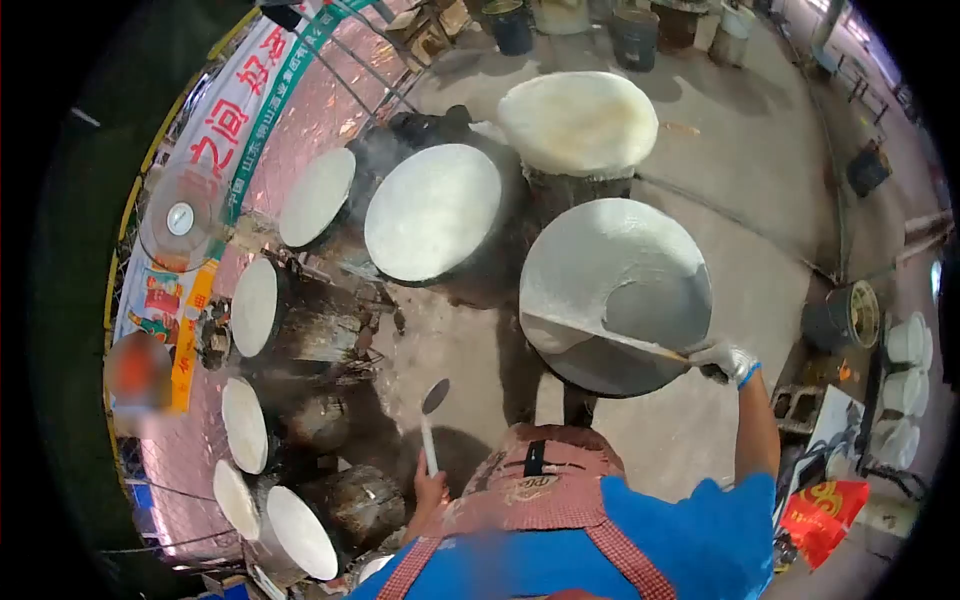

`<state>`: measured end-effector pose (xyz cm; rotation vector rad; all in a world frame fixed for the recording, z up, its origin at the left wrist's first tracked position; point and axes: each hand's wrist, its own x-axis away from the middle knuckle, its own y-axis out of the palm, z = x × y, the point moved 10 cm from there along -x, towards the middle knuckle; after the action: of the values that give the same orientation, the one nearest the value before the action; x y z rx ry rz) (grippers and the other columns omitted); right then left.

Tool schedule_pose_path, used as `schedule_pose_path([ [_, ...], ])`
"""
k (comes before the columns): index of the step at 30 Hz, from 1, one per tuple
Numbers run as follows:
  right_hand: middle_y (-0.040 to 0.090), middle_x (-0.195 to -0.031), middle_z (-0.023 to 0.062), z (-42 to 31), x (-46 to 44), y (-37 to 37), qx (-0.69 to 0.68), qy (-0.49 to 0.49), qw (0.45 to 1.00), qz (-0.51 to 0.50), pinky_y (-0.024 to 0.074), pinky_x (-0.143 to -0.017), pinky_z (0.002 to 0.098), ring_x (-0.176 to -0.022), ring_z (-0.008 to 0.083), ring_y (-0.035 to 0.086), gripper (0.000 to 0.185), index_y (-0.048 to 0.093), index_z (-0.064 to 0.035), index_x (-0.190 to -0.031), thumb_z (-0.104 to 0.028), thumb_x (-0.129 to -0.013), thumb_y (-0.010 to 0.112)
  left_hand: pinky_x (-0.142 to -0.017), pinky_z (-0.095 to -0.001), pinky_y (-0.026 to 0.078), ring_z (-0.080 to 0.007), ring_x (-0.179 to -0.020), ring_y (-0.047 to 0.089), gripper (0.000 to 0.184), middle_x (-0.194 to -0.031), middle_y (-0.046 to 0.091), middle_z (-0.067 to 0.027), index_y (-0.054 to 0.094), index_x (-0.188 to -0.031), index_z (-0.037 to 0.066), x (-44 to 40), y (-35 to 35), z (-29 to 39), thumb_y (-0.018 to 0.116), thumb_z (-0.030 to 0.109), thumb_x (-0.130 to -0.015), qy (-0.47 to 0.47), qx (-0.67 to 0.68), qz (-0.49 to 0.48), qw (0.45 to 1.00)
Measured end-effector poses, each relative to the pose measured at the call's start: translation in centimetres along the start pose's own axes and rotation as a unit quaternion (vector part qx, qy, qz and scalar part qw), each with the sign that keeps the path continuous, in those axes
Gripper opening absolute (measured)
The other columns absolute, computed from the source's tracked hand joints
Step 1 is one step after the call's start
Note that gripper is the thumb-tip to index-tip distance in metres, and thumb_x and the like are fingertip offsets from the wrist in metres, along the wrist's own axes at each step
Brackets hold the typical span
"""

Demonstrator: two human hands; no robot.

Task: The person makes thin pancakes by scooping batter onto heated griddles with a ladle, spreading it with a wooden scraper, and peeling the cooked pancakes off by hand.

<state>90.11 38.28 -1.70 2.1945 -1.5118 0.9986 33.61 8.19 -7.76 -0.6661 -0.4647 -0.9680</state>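
Head view — stick [645, 346] in right hand [722, 362], seemingly touching the pan [612, 376].

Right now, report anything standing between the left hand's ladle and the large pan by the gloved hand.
Nothing visible: only floor shows between the ladle and the pan. A stick lies across the pan.
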Motion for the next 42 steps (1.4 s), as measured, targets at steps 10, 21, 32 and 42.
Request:
schedule_pose_path([
  [10, 0.045, -0.052, 0.0004, 1.6, -9.2, 1.3, 0.146, -0.155, 0.977, 0.004, 0.0327, -0.042, 0.029, -0.047, 0.0098, 0.043, 0.02, 0.055, -0.0085, -0.061, -0.024, -0.072, 0.062, -0.03, -0.027, 0.031, -0.0118, -0.034, 0.038, 0.074, -0.052, 0.041, -0.0041, 0.025, -0.14, 0.021, -0.1, -4.3, 0.0, 0.047, -0.008, -0.075, 0.047, -0.021, 0.0, 0.999],
  [21, 0.05, -0.059, -0.0049, 20.1, 20.4, 21.8, -0.181, 0.017, 0.896, 0.406, 0.0362, -0.045, 0.0225, -0.049, 0.0057, 0.042, 0.023, 0.066, -0.0063, -0.089, -0.025, -0.076, 0.069, -0.033, -0.0243, 0.033, -0.0097, -0.039, 0.038, 0.069, -0.056, 0.041, -0.0006, 0.023, -0.14, 0.021, -6.4, -11.2, 0.2, 0.047, 0.001, -0.078, -0.006, -0.013, -0.147, 0.989],
  [32, 0.06, -0.068, 0.0154, 9.8, 16.0, 33.0, 0.263, 0.012, 0.798, 0.542, 0.0458, -0.055, 0.0439, -0.059, 0.0295, 0.059, 0.033, 0.057, -0.0273, -0.117, -0.023, -0.085, 0.051, -0.028, -0.026, 0.029, -0.0108, -0.033, 0.036, 0.064, -0.051, 0.036, -0.0015, 0.024, -0.137, 0.023, -3.4, -15.3, 2.6, 0.047, 0.001, -0.081, 0.005, 0.087, -0.205, 0.975],
  [42, 0.062, -0.079, 0.0196, 8.7, 13.1, 30.5, 0.151, -0.073, 0.842, 0.512, 0.047, -0.065, 0.0411, -0.076, 0.0341, 0.061, 0.029, 0.066, -0.0155, -0.095, -0.038, -0.078, 0.056, -0.036, -0.0254, 0.034, -0.0104, -0.043, 0.038, 0.025, -0.06, 0.038, 0.0012, 0.043, -0.075, 0.01, -3.1, -11.7, -0.4, 0.037, 0.027, -0.092, -0.148, 0.41, -0.533, 0.725],
])
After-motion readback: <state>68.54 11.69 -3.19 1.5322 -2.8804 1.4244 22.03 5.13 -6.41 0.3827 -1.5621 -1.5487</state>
